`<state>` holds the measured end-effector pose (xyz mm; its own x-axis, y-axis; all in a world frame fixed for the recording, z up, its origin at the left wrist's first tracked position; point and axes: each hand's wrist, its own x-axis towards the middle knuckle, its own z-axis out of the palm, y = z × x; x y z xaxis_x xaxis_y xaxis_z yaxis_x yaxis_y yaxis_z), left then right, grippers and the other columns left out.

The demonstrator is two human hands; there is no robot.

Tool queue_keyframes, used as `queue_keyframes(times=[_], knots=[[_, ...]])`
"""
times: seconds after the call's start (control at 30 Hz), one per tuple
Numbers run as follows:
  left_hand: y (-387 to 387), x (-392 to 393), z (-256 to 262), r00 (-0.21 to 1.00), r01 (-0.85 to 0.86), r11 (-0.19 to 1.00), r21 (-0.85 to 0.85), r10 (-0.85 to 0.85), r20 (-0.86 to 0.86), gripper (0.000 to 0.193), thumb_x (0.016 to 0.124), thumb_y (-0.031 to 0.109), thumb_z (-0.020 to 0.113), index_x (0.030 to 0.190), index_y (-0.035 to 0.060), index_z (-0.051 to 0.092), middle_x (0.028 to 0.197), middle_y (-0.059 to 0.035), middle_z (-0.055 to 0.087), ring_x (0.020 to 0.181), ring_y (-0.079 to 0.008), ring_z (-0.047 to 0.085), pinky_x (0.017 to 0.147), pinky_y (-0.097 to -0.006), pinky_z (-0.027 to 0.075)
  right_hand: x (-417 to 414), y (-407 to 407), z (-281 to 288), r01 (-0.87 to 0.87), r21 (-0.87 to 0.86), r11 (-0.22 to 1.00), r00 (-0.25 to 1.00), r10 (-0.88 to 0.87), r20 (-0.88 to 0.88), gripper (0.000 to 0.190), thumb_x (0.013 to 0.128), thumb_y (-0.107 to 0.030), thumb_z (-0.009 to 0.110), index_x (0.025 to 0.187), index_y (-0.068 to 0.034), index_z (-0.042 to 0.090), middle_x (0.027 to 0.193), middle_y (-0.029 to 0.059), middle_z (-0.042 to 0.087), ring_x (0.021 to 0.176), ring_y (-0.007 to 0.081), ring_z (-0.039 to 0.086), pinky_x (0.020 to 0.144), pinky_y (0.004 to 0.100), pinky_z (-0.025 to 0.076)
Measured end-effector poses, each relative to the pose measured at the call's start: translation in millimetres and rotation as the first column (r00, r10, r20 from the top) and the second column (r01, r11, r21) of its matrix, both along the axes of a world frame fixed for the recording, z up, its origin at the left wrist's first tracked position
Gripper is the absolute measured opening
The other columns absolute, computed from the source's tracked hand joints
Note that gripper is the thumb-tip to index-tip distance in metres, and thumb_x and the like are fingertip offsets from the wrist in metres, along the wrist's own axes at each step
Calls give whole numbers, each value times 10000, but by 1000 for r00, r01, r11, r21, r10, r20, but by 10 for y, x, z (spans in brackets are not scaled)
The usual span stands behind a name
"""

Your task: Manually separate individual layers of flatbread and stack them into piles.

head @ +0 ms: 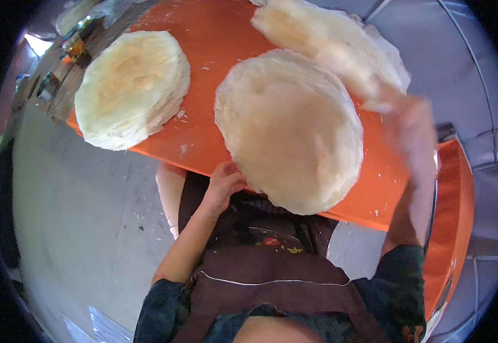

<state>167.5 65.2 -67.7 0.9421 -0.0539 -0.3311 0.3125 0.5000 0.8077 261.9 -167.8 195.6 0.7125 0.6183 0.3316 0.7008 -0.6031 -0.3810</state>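
A tall stack of round, thin flatbreads sits in front of me, its near rim overhanging the table edge. My left hand is at the stack's near left rim with fingers curled; whether they pinch a sheet is hidden. At the upper right, my right hand is blurred by motion. It appears to grip the near end of a pale flatbread, which is also blurred and lies over another pile of flatbreads. A third flatbread stack, browned in the middle, rests on the left.
The stacks stand on an orange-covered table scattered with pale crumbs. An orange panel is at the right, beside grey sheeting. A wooden surface at the upper left holds a metal cup and a jar.
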Motion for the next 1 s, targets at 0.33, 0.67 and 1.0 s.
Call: queue_keyframes(times=[0.33, 0.67, 1.0], knots=[[-229, -292, 122, 898, 178, 835, -521, -354, -260, 316, 680, 9, 477, 985, -64, 451, 936, -174, 530, 891, -275, 534, 811, -391, 421, -509, 240, -1651, -117, -356, 927, 984, 60, -167, 278, 608, -33, 521, 870, -9, 432, 741, 119, 488, 699, 285, 529, 556, 386, 415], [-402, -75, 23, 979, 201, 958, -203, -189, 77, 506, 551, -121, 426, 1052, -49, 421, 1039, -118, 478, 975, -216, 480, 842, -299, 386, -661, 69, -2143, 88, -36, 995, 992, -91, -83, 408, 607, -132, 649, 969, -7, 506, 863, 152, 547, 749, 284, 544, 634, 337, 440], [-393, -53, -144, 994, -77, 962, 262, 95, -57, 471, 605, -99, 450, 1071, -70, 391, 1025, -137, 465, 962, -231, 469, 789, -282, 414, 365, -367, 30, 256, -115, 960, 966, -251, 57, 210, 753, 22, 520, 963, 27, 534, 798, 42, 598, 682, 69, 542, 572, 222, 444]])
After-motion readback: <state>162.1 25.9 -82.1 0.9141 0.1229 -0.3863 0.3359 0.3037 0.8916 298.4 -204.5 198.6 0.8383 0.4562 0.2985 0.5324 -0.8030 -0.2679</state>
